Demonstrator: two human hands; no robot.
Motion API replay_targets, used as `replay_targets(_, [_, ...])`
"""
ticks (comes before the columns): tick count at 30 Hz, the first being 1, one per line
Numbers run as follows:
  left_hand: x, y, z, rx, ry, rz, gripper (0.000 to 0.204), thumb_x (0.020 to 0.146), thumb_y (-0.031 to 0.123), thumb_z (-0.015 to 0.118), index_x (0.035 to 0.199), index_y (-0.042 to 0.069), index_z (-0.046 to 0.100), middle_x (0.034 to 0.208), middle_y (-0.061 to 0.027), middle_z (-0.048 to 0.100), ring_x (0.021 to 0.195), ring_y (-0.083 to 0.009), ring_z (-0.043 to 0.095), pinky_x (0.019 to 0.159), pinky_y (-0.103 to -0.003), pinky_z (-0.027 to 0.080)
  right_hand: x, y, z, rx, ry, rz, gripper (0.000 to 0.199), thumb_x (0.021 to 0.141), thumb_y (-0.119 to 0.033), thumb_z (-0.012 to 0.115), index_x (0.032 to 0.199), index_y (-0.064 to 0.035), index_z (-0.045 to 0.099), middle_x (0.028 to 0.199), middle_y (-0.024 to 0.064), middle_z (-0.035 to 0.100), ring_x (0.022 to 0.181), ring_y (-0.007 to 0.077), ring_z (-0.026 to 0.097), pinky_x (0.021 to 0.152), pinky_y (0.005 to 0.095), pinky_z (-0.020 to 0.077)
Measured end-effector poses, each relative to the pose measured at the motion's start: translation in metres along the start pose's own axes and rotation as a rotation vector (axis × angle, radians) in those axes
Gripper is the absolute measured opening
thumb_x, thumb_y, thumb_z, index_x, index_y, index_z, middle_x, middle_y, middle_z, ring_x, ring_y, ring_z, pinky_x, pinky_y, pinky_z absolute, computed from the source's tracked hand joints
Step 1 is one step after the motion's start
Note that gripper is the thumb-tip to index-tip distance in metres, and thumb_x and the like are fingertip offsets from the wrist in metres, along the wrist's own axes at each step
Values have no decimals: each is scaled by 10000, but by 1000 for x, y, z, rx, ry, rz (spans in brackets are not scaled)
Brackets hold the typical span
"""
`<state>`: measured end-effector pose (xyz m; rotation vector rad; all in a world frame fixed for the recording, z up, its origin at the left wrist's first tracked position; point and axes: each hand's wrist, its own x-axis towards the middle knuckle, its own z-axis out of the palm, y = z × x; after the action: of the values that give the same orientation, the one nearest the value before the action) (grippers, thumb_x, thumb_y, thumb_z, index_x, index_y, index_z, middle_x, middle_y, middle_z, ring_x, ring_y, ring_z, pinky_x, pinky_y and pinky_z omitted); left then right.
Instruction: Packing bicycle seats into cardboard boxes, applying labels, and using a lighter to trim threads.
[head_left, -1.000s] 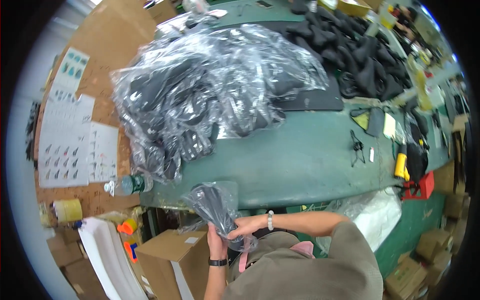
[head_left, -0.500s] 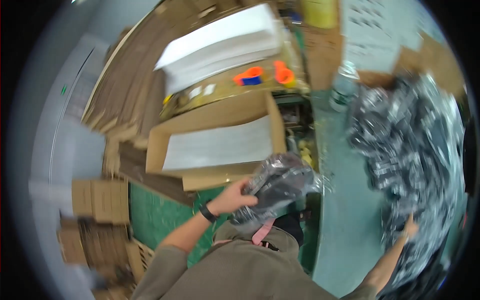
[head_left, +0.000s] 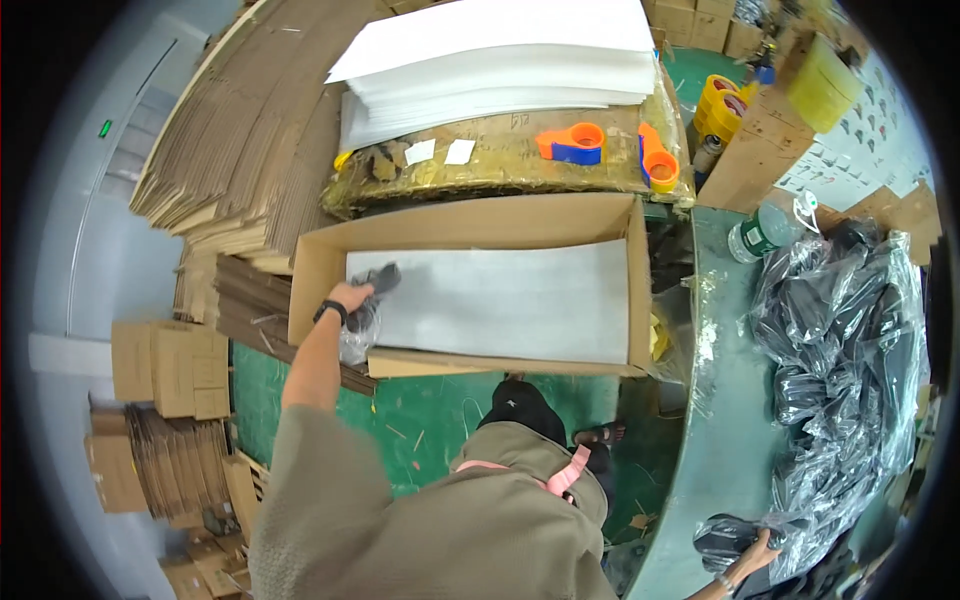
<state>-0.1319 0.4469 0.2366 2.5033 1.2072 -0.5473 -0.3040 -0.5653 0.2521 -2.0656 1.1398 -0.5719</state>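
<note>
My left hand (head_left: 354, 295), with a black band on the wrist, is closed on a dark item in a clear plastic bag (head_left: 362, 335). It holds this over the left end of an open cardboard box (head_left: 470, 222), whose bottom is covered by a white sheet (head_left: 510, 300). At the lower right, my right hand (head_left: 760, 553) grips the edge of a black item in clear plastic (head_left: 725, 538), beside a pile of similar bagged black items (head_left: 840, 370) on the green-grey table. The exact kind of these items cannot be made out through the plastic.
Behind the box, a stack of white sheets (head_left: 500, 70) and two orange-and-blue tape dispensers (head_left: 575, 145) lie on a worn, tape-covered surface. Flattened cardboard (head_left: 230, 130) is stacked to the left. A clear bottle (head_left: 762, 232) and yellow tape rolls (head_left: 722, 108) stand at the right.
My left hand has moved left and away from my body with the bagged item, to the box's left end. My right hand has moved nearer me along the pile, to another bagged item.
</note>
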Motion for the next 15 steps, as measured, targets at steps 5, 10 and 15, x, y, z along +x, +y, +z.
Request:
replay_targets(5, [57, -37, 64, 315, -53, 16, 801, 676, 643, 629, 1075, -50, 675, 1145, -264, 635, 1123, -371, 594, 971, -380, 463, -130, -159, 36, 63, -125, 6, 438, 756, -85, 593, 1151, 96, 544, 1048, 133, 607, 887, 208, 547, 846, 311, 438])
replay_targets(10, [69, -50, 60, 74, -447, -32, 863, 628, 642, 672, 1129, -60, 643, 1199, -256, 610, 1128, -351, 588, 966, -373, 468, -169, -246, 93, 419, -434, 9, 489, 764, -94, 608, 1220, 54, 510, 1101, 122, 602, 910, 233, 577, 847, 347, 467])
replay_targets(15, [59, -74, 34, -10, -238, -40, 890, 636, 571, 705, 1244, -56, 535, 1330, -292, 446, 1174, -405, 525, 985, -405, 453, -213, -362, 245, 418, -1142, -106, 494, 798, -117, 650, 1250, 7, 495, 1165, 124, 578, 1016, 224, 569, 922, 385, 462])
